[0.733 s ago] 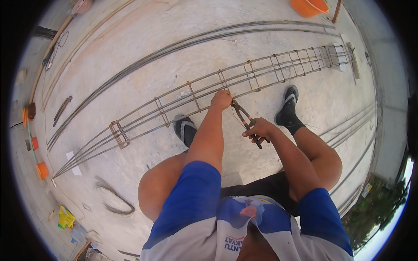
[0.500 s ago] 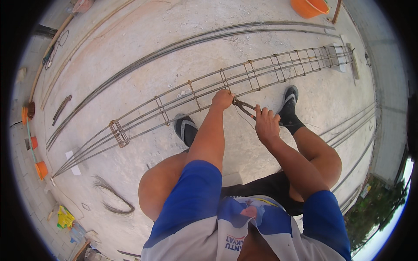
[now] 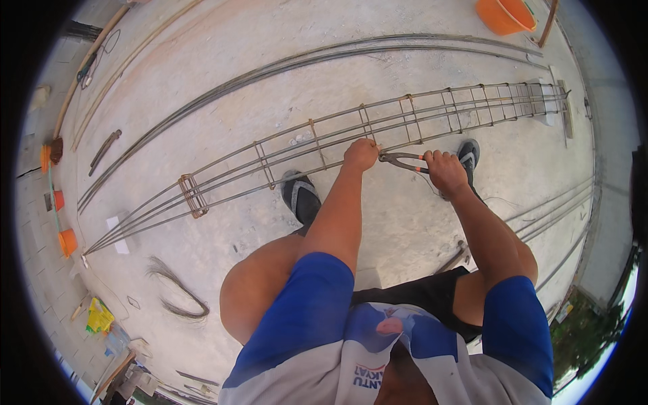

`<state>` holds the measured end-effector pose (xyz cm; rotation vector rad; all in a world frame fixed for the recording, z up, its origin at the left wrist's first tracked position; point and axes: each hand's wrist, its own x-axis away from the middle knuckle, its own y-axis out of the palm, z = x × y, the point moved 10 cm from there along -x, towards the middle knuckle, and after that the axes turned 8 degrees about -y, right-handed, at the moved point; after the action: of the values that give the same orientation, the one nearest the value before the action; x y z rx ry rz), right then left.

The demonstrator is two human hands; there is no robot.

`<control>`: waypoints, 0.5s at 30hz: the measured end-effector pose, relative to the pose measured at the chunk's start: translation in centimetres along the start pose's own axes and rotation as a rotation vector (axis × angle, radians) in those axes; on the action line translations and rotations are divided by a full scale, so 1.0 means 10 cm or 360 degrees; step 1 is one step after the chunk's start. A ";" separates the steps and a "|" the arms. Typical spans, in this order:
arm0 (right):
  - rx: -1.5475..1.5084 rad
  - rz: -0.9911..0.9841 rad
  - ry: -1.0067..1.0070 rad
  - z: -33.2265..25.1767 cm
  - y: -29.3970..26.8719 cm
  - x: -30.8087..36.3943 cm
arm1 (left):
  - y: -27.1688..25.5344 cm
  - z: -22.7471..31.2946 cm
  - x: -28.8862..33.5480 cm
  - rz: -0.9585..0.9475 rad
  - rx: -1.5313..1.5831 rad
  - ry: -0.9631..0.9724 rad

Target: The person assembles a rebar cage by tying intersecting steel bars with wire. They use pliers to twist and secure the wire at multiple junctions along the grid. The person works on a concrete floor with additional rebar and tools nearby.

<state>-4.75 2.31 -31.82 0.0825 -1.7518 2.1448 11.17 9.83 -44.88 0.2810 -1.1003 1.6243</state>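
Observation:
A long rebar cage (image 3: 290, 152) of rusty bars and square stirrups lies across the concrete floor in front of me. My left hand (image 3: 361, 154) is closed around a bar of the cage at a stirrup joint. Just right of it, my right hand (image 3: 445, 172) grips the handles of metal pincers (image 3: 401, 160), whose jaws point at the joint under my left hand. Both my feet in dark sandals (image 3: 302, 196) stand next to the cage.
Loose long rebars (image 3: 270, 67) lie beyond the cage and more (image 3: 547, 219) run at the right. An orange bucket (image 3: 503, 13) stands at the top right. A bundle of tie wire (image 3: 175, 290) lies at the lower left, small orange containers (image 3: 66, 239) at the left edge.
My right hand has swung the pincers from a downward tilt up to level, with the jaws now at the joint beside my left hand. My left hand stayed on the bar.

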 end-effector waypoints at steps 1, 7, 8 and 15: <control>-0.0059 -0.0028 -0.0002 0.05 0.04 -0.02 | 0.00 0.03 0.00 0.0010 -0.0016 0.0003; -0.0124 -0.0011 -0.0012 0.09 0.09 -0.09 | 0.01 0.03 0.00 -0.0011 0.0082 -0.0043; -0.0101 -0.0052 -0.0003 0.05 0.07 -0.11 | -0.03 -0.05 0.02 0.0001 0.0114 -0.0083; -0.2102 -0.0774 0.0818 -0.80 1.01 0.51 | 0.06 -0.06 0.03 0.0172 0.0074 -0.0161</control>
<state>-11.25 9.62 -41.65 -0.3186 -2.1169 0.3687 10.75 10.49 -45.31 0.3423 -1.1727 1.7490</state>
